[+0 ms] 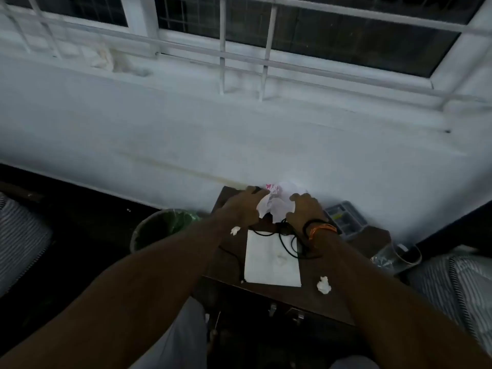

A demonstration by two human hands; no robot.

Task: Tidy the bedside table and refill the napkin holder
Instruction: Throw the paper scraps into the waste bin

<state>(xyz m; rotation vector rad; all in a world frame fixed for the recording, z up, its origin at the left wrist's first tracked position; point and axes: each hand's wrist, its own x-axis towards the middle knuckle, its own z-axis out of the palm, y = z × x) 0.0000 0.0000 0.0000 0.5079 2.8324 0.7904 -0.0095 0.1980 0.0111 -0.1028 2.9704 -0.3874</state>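
A small dark wooden bedside table stands against the white wall. At its far end both hands are on a crumpled white wrapper with red print: my left hand grips its left side, my right hand its right side. A flat white napkin lies in the middle of the table with a black cable looped over its far edge. Two small crumpled tissue balls lie on the table, one by my left wrist and one near the front right. No napkin holder is recognisable.
A bin with a green liner stands on the floor left of the table. A grey compartment box and a clear glass sit at the table's right. Striped bedding lies at the far left and right.
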